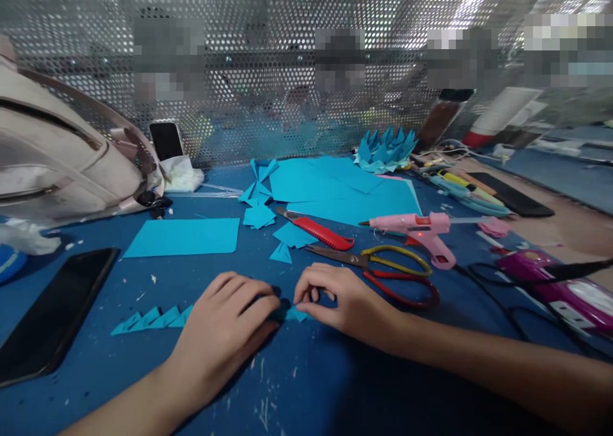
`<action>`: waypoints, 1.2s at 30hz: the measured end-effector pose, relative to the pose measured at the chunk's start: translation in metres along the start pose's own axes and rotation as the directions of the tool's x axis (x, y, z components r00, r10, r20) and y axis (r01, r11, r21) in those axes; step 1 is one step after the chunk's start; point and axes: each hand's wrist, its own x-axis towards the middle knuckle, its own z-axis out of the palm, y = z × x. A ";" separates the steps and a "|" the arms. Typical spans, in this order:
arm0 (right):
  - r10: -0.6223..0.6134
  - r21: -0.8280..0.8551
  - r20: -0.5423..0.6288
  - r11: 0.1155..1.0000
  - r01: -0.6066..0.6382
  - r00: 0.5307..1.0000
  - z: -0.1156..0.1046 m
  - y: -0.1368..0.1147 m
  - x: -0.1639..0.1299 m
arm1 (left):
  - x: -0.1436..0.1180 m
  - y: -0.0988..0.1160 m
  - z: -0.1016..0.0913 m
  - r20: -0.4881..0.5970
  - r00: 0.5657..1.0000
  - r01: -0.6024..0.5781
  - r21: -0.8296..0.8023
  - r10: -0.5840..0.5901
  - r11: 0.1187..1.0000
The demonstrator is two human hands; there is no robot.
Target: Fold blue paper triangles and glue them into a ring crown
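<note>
down on the blue table (311, 385), seen from the head camera, both hands meet over one small piece of blue paper (295, 315). the left hand (225, 327) lies palm down with its fingers curled and pressed onto the left part of the piece, covering most of it. the right hand (342, 302) has thumb and forefinger pinched together on the paper's right tip, the other fingers bent loosely above. only a small corner of the paper shows between the two hands, flat on the table.

just left of the left hand lies a row of folded paper triangles (151, 319), overlapping one another. a black phone (52, 315) rests near the left edge. further back sits a flat blue rectangle of paper (184, 237), and beyond it a few loose folded pieces (261, 200) beside a stack of blue sheets (345, 193).

close behind the right hand lie scissors (383, 267) with yellow and red handles, blades pointing left. a red box cutter (318, 230) lies just behind them. a pink glue gun (416, 228) stands to the right, its nozzle pointing left. a spiky blue paper flower (385, 149) sits at the back by the perforated metal screen (287, 72). a pale bag (62, 155) fills the far left.
</note>
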 end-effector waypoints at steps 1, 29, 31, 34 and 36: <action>0.001 -0.011 -0.001 1.000 -0.001 1.000 0.000 0.000 0.000 | -0.001 -0.001 0.001 -0.010 0.999 -0.051 0.024 0.051 0.998; -0.032 -0.144 0.008 0.989 0.032 0.999 0.010 -0.004 -0.002 | -0.008 -0.010 0.006 0.036 0.983 -0.182 0.050 0.180 0.982; -0.031 -0.154 0.021 0.988 0.034 0.999 0.010 -0.005 -0.002 | -0.008 -0.010 0.006 0.029 0.984 -0.177 0.050 0.176 0.983; -0.023 -0.150 0.040 0.988 0.029 0.999 0.008 -0.005 -0.002 | -0.007 -0.010 0.006 0.041 0.984 -0.173 0.046 0.171 0.984; -0.022 -0.145 0.054 0.989 0.029 0.998 0.007 -0.005 -0.002 | -0.007 -0.010 0.006 0.053 0.985 -0.167 0.046 0.164 0.985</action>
